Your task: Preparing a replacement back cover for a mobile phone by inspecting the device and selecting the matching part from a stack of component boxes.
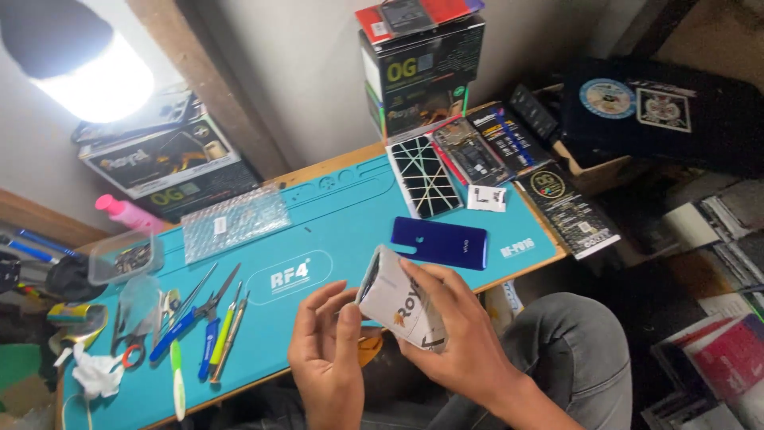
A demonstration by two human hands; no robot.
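Right hand (458,334) grip pinches a small white printed box (400,300); left hand (328,350) fingers spread beside it

Single head view: looks steeply down, tilted, close over hands (398,334) at lower centre; bench (334,231) beyond.

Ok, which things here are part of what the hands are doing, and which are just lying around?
In hand:
- small white box, gripped by the right hand
- left hand, fingers at the box's open end

Lying about:
- blue phone back cover
- teal work mat
- bubble wrap
- screwdrivers and tweezers
- stacked black boxes
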